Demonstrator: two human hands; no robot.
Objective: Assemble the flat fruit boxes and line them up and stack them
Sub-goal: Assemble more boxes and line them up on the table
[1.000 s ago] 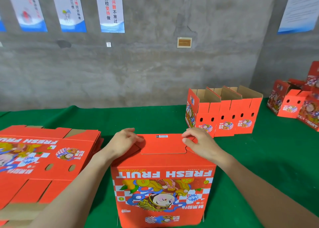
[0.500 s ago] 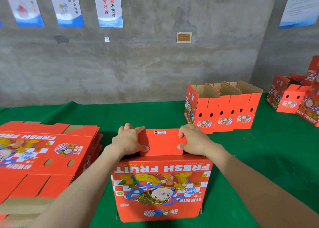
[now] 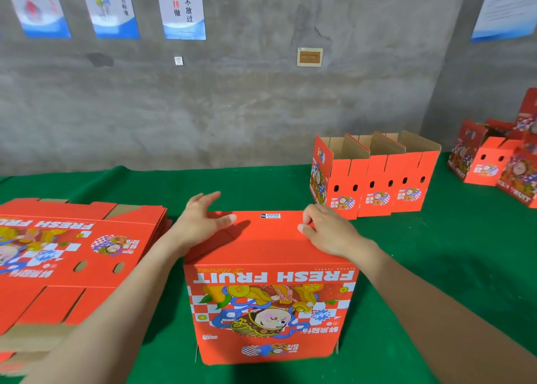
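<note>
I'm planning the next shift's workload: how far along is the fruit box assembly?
Done: three assembled boxes stand in a row at the back, tops open; more boxes sit far right. In hand: the box in front, left hand pressing its upper flap flat, right hand at the flap's edge. Left: the stack of flat boxes on the left.

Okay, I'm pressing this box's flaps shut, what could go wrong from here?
The top flap of the box, under your left hand and right hand, may not be locked in; it could spring up once you let go. Uneven pressing might tilt the box or crease its top. Your left forearm passes close beside the flat stack, so a nudge could shift it.
</note>
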